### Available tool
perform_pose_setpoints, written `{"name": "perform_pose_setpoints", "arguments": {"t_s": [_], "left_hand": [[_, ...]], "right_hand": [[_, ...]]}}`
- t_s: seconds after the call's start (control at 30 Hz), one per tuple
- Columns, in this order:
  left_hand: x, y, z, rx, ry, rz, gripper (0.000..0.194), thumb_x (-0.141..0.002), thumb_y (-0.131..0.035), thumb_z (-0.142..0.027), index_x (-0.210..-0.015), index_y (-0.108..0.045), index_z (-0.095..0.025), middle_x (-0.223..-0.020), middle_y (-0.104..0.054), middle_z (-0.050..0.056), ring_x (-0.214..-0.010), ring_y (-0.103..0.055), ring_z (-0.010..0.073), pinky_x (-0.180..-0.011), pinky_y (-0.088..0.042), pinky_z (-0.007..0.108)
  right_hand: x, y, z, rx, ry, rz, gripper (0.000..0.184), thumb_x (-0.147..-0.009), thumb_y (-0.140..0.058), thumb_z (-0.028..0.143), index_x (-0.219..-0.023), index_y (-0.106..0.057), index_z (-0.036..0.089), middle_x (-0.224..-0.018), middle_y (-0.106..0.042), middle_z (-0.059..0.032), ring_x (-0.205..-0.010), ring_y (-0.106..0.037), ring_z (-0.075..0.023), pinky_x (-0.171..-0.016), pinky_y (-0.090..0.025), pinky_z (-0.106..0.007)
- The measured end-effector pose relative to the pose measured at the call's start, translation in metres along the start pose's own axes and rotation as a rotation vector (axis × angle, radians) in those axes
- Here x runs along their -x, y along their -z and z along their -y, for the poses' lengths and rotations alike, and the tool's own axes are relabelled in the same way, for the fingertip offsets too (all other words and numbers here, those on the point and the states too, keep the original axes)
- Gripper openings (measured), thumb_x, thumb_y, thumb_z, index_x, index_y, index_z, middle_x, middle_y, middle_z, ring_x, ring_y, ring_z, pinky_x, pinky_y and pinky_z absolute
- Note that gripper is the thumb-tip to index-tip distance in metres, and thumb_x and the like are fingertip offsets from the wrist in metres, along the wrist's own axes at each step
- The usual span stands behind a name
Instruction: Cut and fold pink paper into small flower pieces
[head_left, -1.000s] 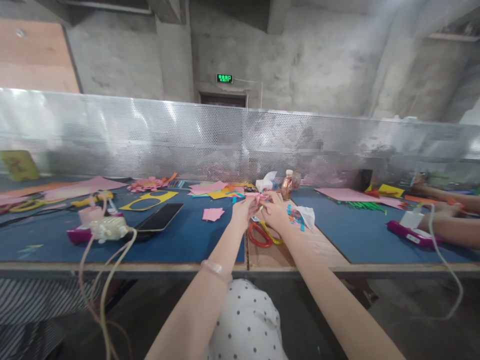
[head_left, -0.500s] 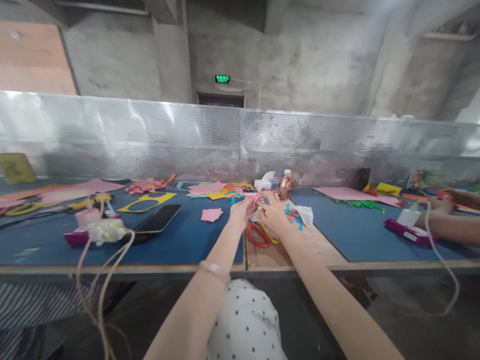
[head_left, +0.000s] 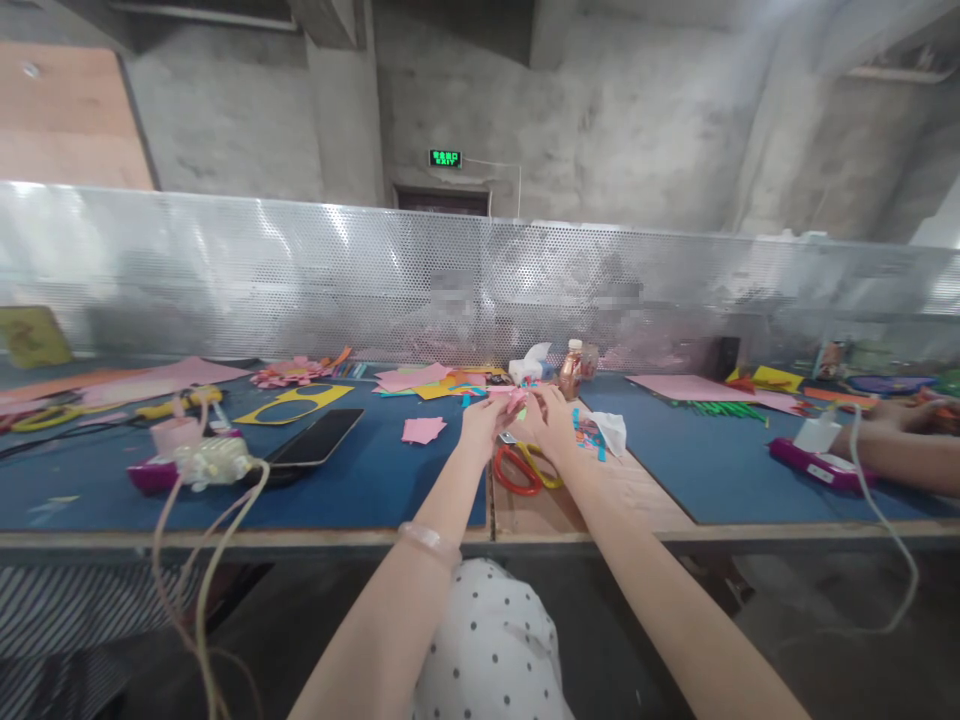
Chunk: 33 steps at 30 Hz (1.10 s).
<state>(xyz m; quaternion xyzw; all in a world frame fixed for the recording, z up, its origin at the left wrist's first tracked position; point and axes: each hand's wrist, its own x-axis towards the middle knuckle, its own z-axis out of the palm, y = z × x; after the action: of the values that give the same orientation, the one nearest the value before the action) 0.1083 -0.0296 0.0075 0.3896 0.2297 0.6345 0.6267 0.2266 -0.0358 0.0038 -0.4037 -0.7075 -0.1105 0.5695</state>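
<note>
A small folded piece of pink paper [head_left: 517,399] is between my two hands above the middle of the table. My left hand [head_left: 486,418] pinches it from the left side. At its right edge, the curled fingers of my right hand [head_left: 551,418] grip it too, though the fingertips are partly hidden. A light green bit shows by the paper. Below the hands lie scissors [head_left: 517,478] with one red and one yellow handle, their blades mostly out of sight. Blue and orange paper scraps [head_left: 589,432] and a white tissue [head_left: 609,430] are right of my right hand.
A phone [head_left: 322,440] and a power strip with cables [head_left: 154,475] lie left. Pink paper squares [head_left: 424,430] are nearer. A bottle [head_left: 571,368] stands behind my hands. Another person's hand [head_left: 892,425] is far right, beside a purple power strip [head_left: 821,467].
My right hand has shifted slightly up and away from the left, its index finger lifting off the pink paper's front. More of the yellow scissor handle shows. The other person's hands moved right.
</note>
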Motion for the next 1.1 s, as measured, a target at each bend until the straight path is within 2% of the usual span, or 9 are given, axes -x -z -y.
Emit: {"name": "perform_pose_setpoints", "arguments": {"t_s": [0.1, 0.3, 0.47, 0.67, 0.87, 1.1], "left_hand": [[0.001, -0.001, 0.002, -0.130, -0.055, -0.008, 0.012, -0.060, -0.066, -0.022, -0.066, -0.065, -0.012, -0.063, -0.065, 0.004, -0.061, -0.061, 0.0117, -0.069, -0.048, 0.025], [-0.005, 0.003, 0.008, -0.330, -0.190, -0.021, 0.016, -0.061, -0.065, -0.026, -0.071, -0.066, -0.014, -0.069, -0.065, 0.004, -0.065, -0.059, 0.0138, -0.066, -0.047, 0.026], [-0.008, 0.006, 0.010, -0.536, -0.295, -0.059, 0.001, -0.065, -0.060, -0.017, -0.065, -0.062, -0.017, -0.067, -0.063, 0.004, -0.063, -0.058, 0.0146, -0.068, -0.045, 0.026], [-0.007, 0.009, 0.016, -0.608, -0.306, -0.125, 0.014, -0.064, -0.061, -0.011, -0.058, -0.053, -0.019, -0.057, -0.056, 0.001, -0.061, -0.056, 0.0148, -0.070, -0.041, 0.025], [-0.009, 0.012, 0.022, -0.804, -0.319, -0.092, 0.006, -0.073, -0.055, -0.021, -0.069, -0.050, -0.021, -0.051, -0.053, -0.002, -0.048, -0.052, 0.0137, -0.060, -0.039, 0.024], [-0.005, 0.008, 0.016, -1.007, -0.362, 0.002, 0.012, -0.079, -0.045, -0.020, -0.071, -0.054, -0.017, -0.058, -0.059, 0.002, -0.057, -0.057, 0.0135, -0.063, -0.042, 0.024]], "right_hand": [[-0.001, -0.007, -0.008, -0.044, -0.070, 0.040, 0.020, -0.081, -0.042, 0.031, -0.084, -0.057, 0.017, -0.083, -0.058, -0.0067, -0.076, -0.052, -0.0164, -0.072, -0.044, -0.032], [0.000, -0.011, -0.016, -0.112, -0.105, 0.071, 0.021, -0.080, -0.043, 0.033, -0.078, -0.054, 0.016, -0.079, -0.060, -0.0065, -0.072, -0.054, -0.0163, -0.068, -0.044, -0.031], [0.002, -0.013, -0.021, -0.112, -0.180, 0.186, 0.024, -0.078, -0.044, 0.037, -0.073, -0.054, 0.016, -0.072, -0.060, -0.0051, -0.067, -0.054, -0.0164, -0.065, -0.043, -0.031], [0.005, -0.016, -0.021, -0.046, -0.180, 0.298, 0.021, -0.079, -0.042, 0.031, -0.067, -0.052, 0.016, -0.066, -0.058, -0.0033, -0.061, -0.051, -0.0142, -0.059, -0.039, -0.027], [0.002, -0.012, -0.021, -0.014, -0.203, 0.240, 0.022, -0.077, -0.046, 0.029, -0.059, -0.053, 0.017, -0.061, -0.060, -0.0038, -0.057, -0.051, -0.0142, -0.056, -0.038, -0.026], [0.000, -0.011, -0.028, -0.098, -0.288, 0.223, 0.021, -0.076, -0.049, 0.031, -0.064, -0.058, 0.016, -0.066, -0.062, -0.0043, -0.062, -0.054, -0.0148, -0.061, -0.041, -0.027]]}}
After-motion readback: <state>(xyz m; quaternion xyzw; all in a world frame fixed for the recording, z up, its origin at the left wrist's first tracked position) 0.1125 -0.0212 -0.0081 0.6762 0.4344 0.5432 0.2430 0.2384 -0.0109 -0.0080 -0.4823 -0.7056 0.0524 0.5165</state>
